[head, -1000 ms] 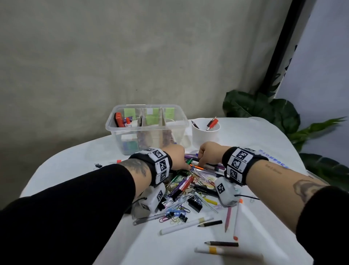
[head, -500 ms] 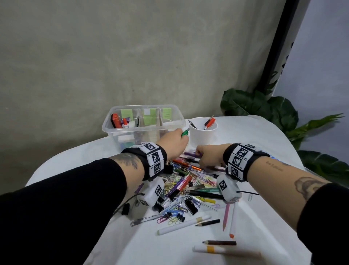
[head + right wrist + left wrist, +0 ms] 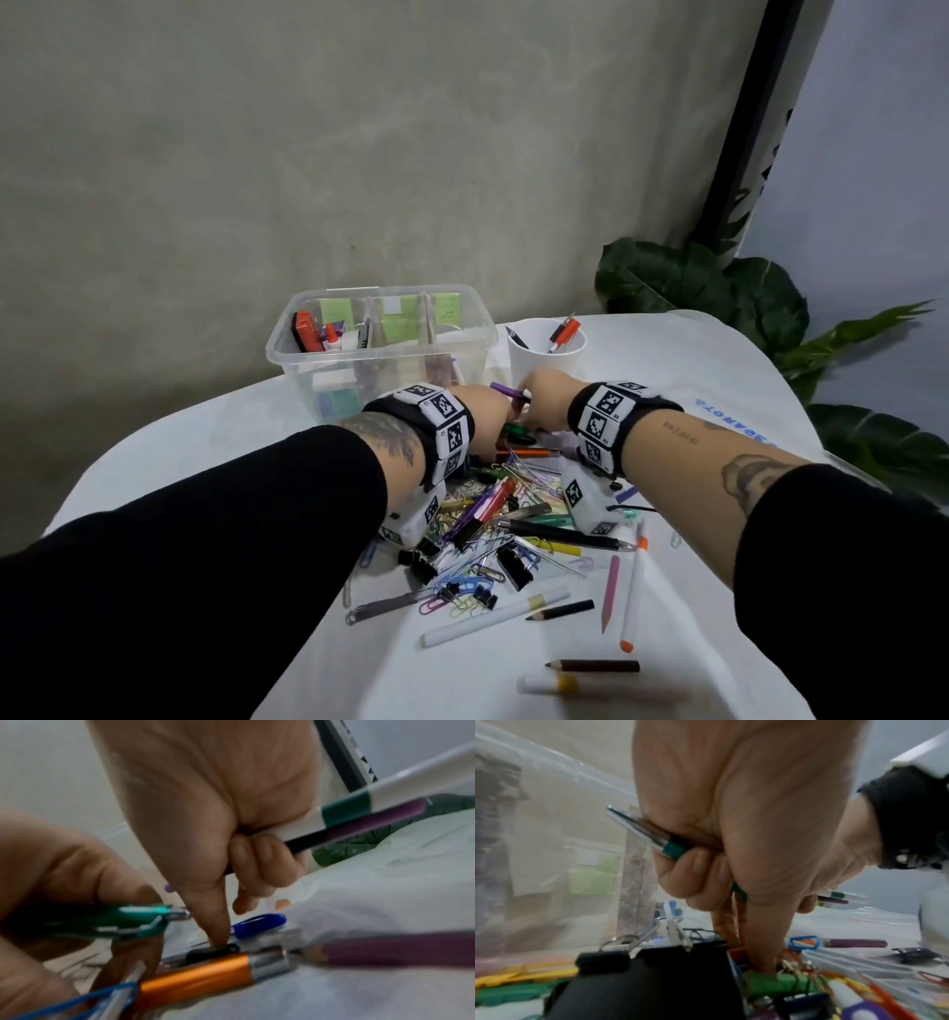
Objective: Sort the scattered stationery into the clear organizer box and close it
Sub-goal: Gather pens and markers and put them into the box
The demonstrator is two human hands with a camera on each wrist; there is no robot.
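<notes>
Reaching into the far edge of the stationery pile [image 3: 513,519], both hands work side by side just in front of the clear organizer box [image 3: 382,349]. The left hand [image 3: 744,825] has its lower fingers curled round one green pen [image 3: 654,839] with a silver tip, while its index finger points straight down and presses on a green item in the clutter beside a large black binder clip [image 3: 654,973]. The right hand [image 3: 213,811] grips two pens in its curled fingers, one white with a green band [image 3: 359,809] and one purple and black [image 3: 372,821]; its index finger is stretched down and touches a black pen part lying just behind one orange pen [image 3: 205,975]. One blue pen cap [image 3: 259,923] lies on the cloth just past that fingertip, and one purple pencil [image 3: 385,949] lies to the right of the orange pen.

The organizer box stands open on the white-covered counter [image 3: 719,385], three compartments showing, the left one holding a red item and a few small things. One white cup [image 3: 547,354] stands just right of the box, holding one red pen and one dark one. Nearer the person, apart from the pile, lie two dark pencils [image 3: 595,666], one pink pencil [image 3: 610,591] and three white markers [image 3: 493,616]. How many paper clips lie in the heap I cannot tell.
</notes>
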